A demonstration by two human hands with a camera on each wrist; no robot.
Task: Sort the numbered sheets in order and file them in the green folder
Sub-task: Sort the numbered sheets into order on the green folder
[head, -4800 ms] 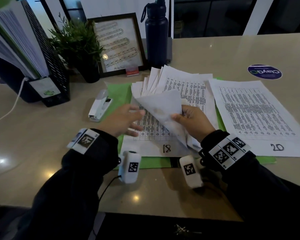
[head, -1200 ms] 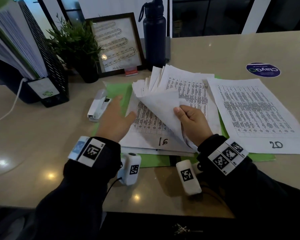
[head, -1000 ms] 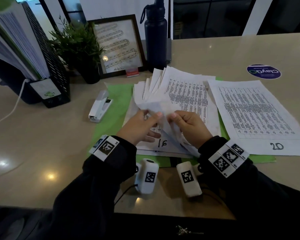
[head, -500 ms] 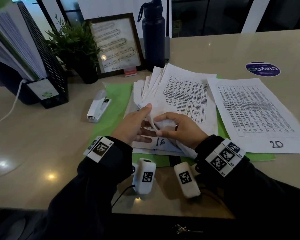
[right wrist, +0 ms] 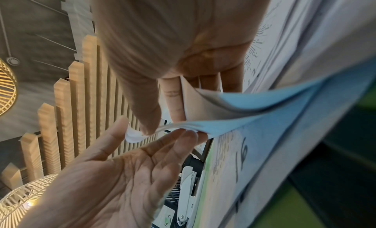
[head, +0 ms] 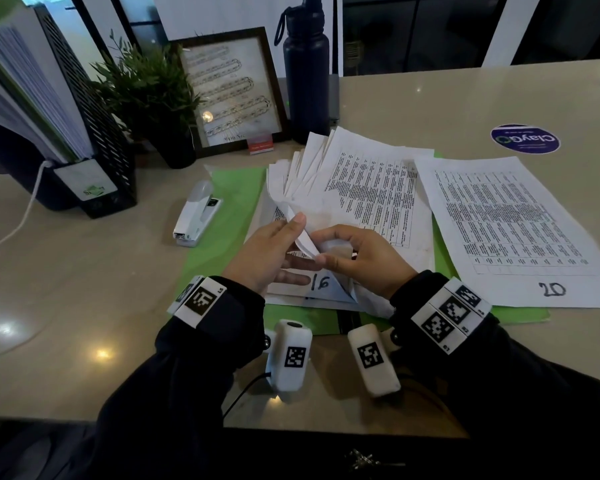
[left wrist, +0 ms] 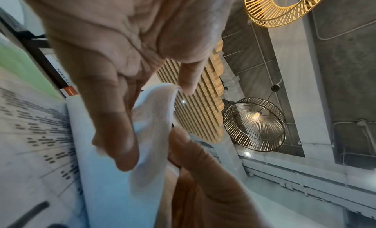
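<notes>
left hand (head: 270, 252): thumb and fingers pinch lifted sheet corner (head: 303, 237) | right hand (head: 361, 259): grips bent-up sheets | sheet 16 (head: 321, 282) flat below, on green folder (head: 232, 209) | sheet 20 (head: 513, 230) lies just right

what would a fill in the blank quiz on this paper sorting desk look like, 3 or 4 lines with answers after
1. The lone printed white sheet at the right bears the handwritten number ____.
2. The number showing below the left hand on the white paper pile is ____.
3. The white plastic stapler lies partly on the flat ____ folder.

Answers: 20; 16; green
</notes>
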